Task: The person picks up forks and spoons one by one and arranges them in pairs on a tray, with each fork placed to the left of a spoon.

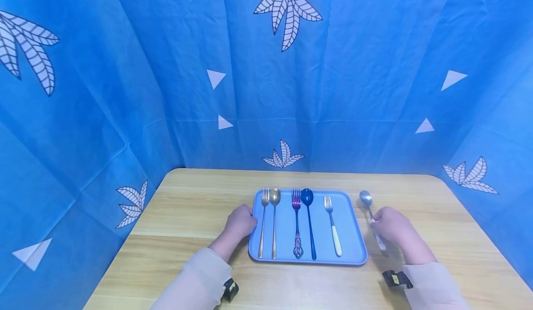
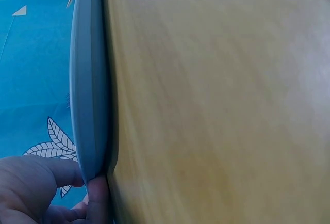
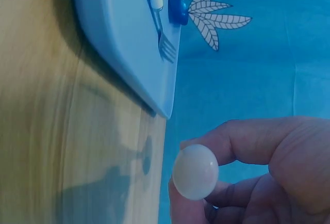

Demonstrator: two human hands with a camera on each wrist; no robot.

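A light blue tray (image 1: 285,231) lies on the wooden table. My left hand (image 1: 241,222) pinches its left rim between thumb and fingers, seen close up in the left wrist view. On the tray lie a gold fork (image 1: 263,229), a gold spoon (image 1: 274,222), a purplish fork (image 1: 296,217) with an ornate handle, a dark blue spoon (image 1: 310,217) and a silver fork (image 1: 333,226) with a cream handle. Right of the tray, my right hand (image 1: 391,225) holds a silver spoon (image 1: 366,198) by its pale handle, whose rounded end (image 3: 195,172) faces the right wrist camera.
Wooden table (image 1: 200,189) surrounds the tray on all sides. A blue curtain (image 1: 354,69) with white leaves and triangles hangs behind and at both sides. The spoon's shadow (image 3: 147,154) falls on the table in the right wrist view.
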